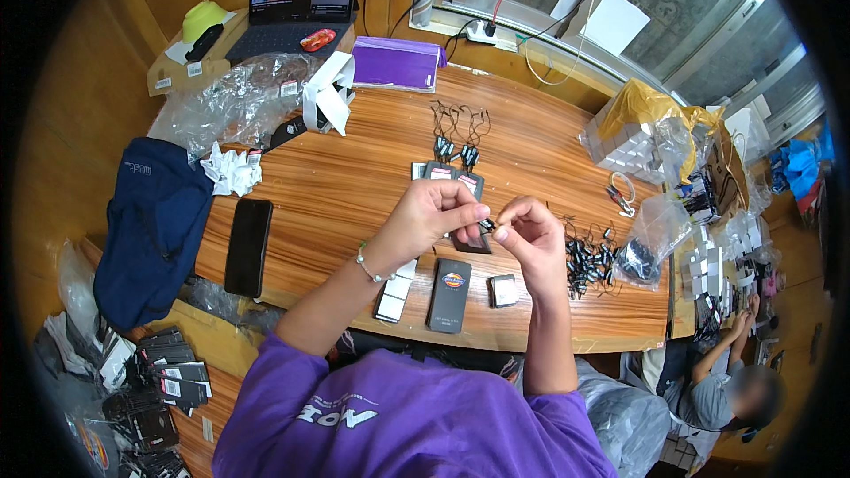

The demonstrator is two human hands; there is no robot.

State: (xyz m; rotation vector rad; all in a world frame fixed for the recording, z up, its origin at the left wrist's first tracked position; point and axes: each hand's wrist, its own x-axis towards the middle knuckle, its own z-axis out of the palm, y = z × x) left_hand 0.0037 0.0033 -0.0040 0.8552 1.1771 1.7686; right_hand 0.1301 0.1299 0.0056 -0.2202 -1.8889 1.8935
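Note:
Over the near middle of the wooden table, my left hand (445, 211) and my right hand (534, 235) meet, fingertips pinched around a small black hang tag string (486, 225). Fingers hide much of it. Just beyond them lie dark cards (469, 182) with white labels, partly covered by my hands. Two bunches of hang tag strings (460, 152) rest at the cards' far end, loops pointing away. Below my hands are a dark grey hang tag (449, 296) with a colored emblem, a stack of white cards (396, 290) and a small white stack (504, 290).
A loose heap of black hang tag strings (591, 261) lies to the right, near pliers (620, 200) and a plastic bag (655, 235). A phone (249, 247), navy bag (150, 226) and laptop (301, 0) occupy the left. Another person (722, 389) sits at far right.

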